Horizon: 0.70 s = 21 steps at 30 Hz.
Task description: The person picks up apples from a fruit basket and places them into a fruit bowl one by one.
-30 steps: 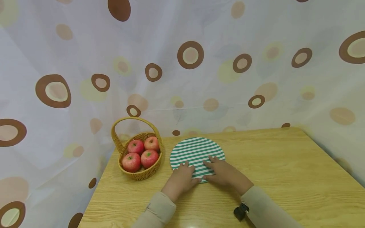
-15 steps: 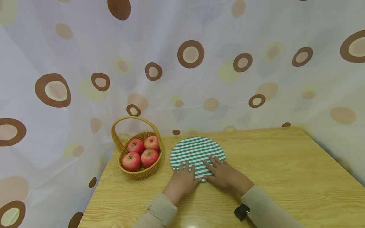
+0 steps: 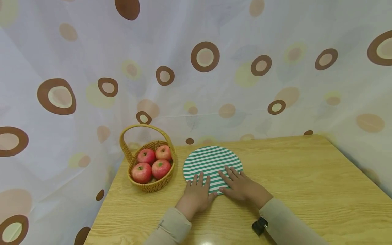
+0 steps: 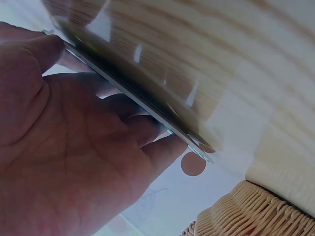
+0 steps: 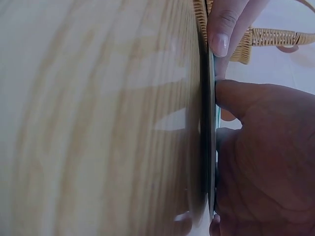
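A round placemat (image 3: 211, 160) with green and white stripes lies flat on the wooden table. My left hand (image 3: 197, 196) rests its spread fingers on the mat's near left edge, thumb pointing right. On the near right part, my right hand (image 3: 242, 187) lies with fingers extended, its thumb close to the left thumb. Seen edge-on in the left wrist view, the thin mat (image 4: 133, 93) sits under the left fingertips. In the right wrist view, the right thumb and fingers touch the mat's upper face (image 5: 212, 123). Neither hand curls around anything.
Left of the mat stands a wicker basket (image 3: 157, 185) with a tall arched handle, holding several red apples (image 3: 141, 173). The wooden table (image 3: 300, 190) extends to the right. Behind it hangs a white curtain (image 3: 229, 30) with brown circles. A black object (image 3: 259, 226) sits at the right cuff.
The left hand's fingers have straightened and spread on the mat, and its palm has shifted slightly right. The right hand barely moves. The mat and the basket stay in place.
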Each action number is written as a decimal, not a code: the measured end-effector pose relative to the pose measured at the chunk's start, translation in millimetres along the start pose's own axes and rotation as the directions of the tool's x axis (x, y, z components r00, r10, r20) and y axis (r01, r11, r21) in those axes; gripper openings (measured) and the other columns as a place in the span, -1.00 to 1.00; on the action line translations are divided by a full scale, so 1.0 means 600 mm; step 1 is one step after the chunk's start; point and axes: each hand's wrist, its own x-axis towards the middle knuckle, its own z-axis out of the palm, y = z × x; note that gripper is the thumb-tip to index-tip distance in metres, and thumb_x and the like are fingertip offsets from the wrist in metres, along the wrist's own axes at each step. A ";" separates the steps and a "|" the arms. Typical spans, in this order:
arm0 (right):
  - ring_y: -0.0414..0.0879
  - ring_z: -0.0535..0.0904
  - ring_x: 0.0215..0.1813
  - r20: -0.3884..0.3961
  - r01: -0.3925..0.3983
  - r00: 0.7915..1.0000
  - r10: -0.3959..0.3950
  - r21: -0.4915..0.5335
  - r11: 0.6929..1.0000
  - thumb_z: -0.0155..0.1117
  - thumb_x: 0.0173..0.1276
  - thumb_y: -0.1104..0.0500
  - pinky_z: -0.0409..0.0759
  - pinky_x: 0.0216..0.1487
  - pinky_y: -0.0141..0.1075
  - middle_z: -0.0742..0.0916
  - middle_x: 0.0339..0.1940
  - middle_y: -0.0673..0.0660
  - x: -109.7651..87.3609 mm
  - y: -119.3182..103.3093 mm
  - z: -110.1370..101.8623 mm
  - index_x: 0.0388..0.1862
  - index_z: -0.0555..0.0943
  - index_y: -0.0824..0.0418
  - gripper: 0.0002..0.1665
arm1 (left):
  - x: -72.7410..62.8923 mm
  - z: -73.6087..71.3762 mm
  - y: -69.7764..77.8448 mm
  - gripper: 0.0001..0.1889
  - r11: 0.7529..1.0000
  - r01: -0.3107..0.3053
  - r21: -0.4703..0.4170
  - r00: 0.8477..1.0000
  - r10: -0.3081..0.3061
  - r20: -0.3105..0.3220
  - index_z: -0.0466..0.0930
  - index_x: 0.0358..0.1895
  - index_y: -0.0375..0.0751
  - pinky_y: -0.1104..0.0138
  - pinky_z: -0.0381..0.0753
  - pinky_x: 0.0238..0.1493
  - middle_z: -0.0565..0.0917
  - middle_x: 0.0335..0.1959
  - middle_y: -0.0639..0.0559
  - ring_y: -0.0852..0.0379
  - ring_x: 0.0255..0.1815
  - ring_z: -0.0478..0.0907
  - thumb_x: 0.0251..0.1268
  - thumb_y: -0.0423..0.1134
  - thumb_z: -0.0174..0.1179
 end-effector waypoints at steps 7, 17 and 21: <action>0.40 -0.16 0.78 0.020 -0.003 1.000 0.004 -0.029 1.000 -0.21 0.69 -0.41 -0.14 0.71 0.39 -0.04 0.80 0.38 0.003 0.002 0.000 0.79 0.00 0.15 -0.03 | -0.003 -0.003 0.003 -0.21 1.000 0.005 0.011 1.000 -0.005 -0.003 0.12 0.72 -0.13 -0.19 0.24 0.67 0.09 0.76 -0.22 -0.25 0.76 0.05 0.68 0.30 -0.13; 0.36 -0.06 0.78 0.022 -0.035 0.999 0.036 -0.035 0.999 -0.11 0.71 -0.32 -0.01 0.71 0.36 0.04 0.80 0.35 -0.006 -0.010 -0.005 0.77 0.08 0.15 -0.11 | 0.009 0.011 -0.002 -0.20 1.000 -0.004 0.004 1.000 0.004 0.022 0.11 0.72 -0.10 -0.20 0.26 0.65 0.09 0.75 -0.23 -0.26 0.76 0.05 0.68 0.33 -0.15; 0.35 -0.06 0.78 0.025 -0.037 0.999 0.038 -0.054 0.998 -0.13 0.71 -0.34 -0.01 0.71 0.36 0.03 0.80 0.33 -0.011 -0.004 -0.001 0.78 0.06 0.11 -0.10 | 0.020 0.029 -0.007 -0.17 1.000 -0.011 -0.019 1.000 0.011 0.024 0.08 0.73 -0.08 -0.24 0.25 0.64 0.04 0.76 -0.24 -0.27 0.77 0.02 0.66 0.38 -0.22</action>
